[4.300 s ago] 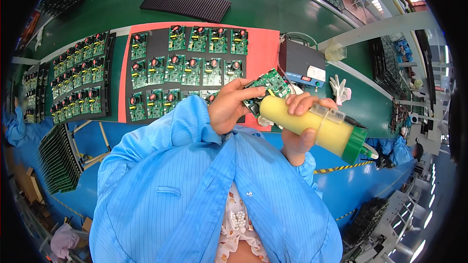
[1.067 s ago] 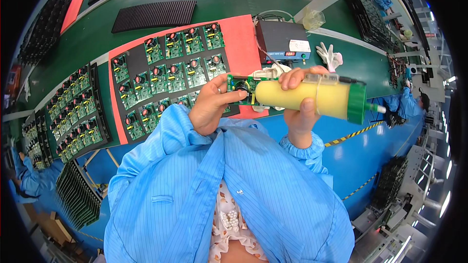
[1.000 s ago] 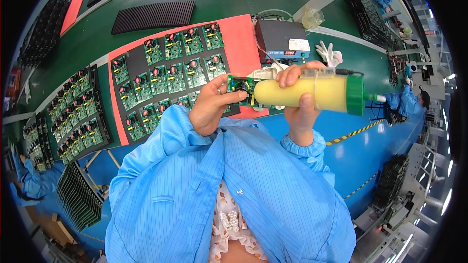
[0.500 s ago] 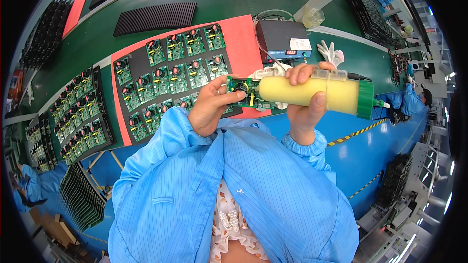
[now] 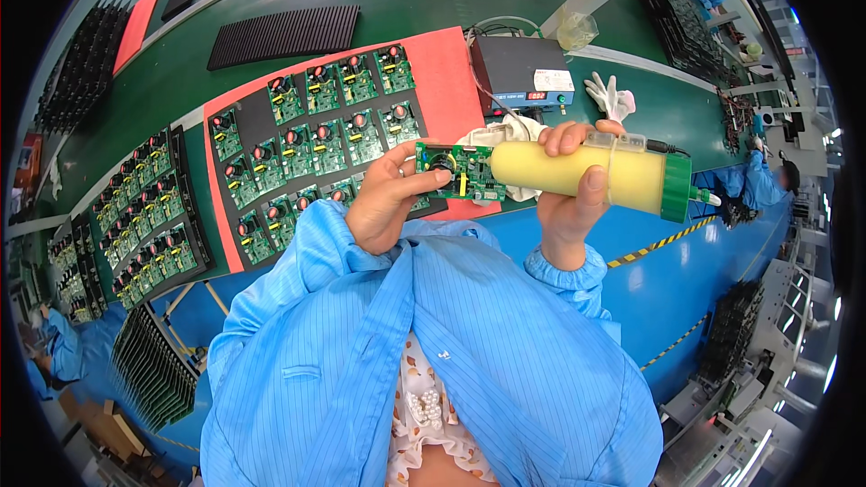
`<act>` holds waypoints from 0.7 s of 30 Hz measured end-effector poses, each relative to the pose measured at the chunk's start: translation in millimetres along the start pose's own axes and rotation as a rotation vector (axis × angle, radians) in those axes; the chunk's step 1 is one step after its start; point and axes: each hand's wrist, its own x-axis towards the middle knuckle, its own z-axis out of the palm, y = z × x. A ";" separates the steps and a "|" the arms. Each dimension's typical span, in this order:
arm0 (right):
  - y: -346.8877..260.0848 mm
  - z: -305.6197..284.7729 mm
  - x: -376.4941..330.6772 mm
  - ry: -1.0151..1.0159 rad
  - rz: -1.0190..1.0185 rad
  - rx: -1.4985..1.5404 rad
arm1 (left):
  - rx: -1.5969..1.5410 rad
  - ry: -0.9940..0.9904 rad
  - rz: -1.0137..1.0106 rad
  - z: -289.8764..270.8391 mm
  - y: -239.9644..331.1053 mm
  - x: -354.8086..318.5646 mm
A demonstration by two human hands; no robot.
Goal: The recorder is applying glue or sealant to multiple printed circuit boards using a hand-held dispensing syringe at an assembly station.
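Note:
My left hand (image 5: 390, 201) grips a green circuit board (image 5: 469, 182) by its left end, the thumb lying along its dark round part. In my right hand (image 5: 575, 205) is a thick dispensing syringe (image 5: 541, 169), its barrel filled with something pale yellow and its cap green. The rounded end of the barrel lies over the board's right end, so the tip is hidden. A clear piece (image 5: 617, 141) is strapped on top of the barrel, and a black cable runs from it.
Rows of similar circuit boards (image 5: 327, 144) lie on a dark mat over a red sheet (image 5: 451, 81). Behind the syringe are a dark control box (image 5: 520, 77), white gloves (image 5: 611, 97) and a crumpled cloth (image 5: 492, 135). A black ribbed strip (image 5: 284, 37) lies farther back.
The syringe has shifted slightly right, uncovering more of the board's right end. My left hand and the board have moved slightly left.

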 end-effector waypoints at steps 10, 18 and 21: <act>-0.8 -1.2 -1.9 0.073 0.017 0.088 | -0.049 0.052 0.016 -5.4 -2.0 2.2; -4.4 -3.8 -5.6 0.001 0.073 0.050 | 0.010 0.069 0.067 1.2 4.0 -3.4; -1.2 -2.3 -7.5 -0.010 0.108 0.048 | -0.014 0.073 0.068 0.9 3.2 -2.3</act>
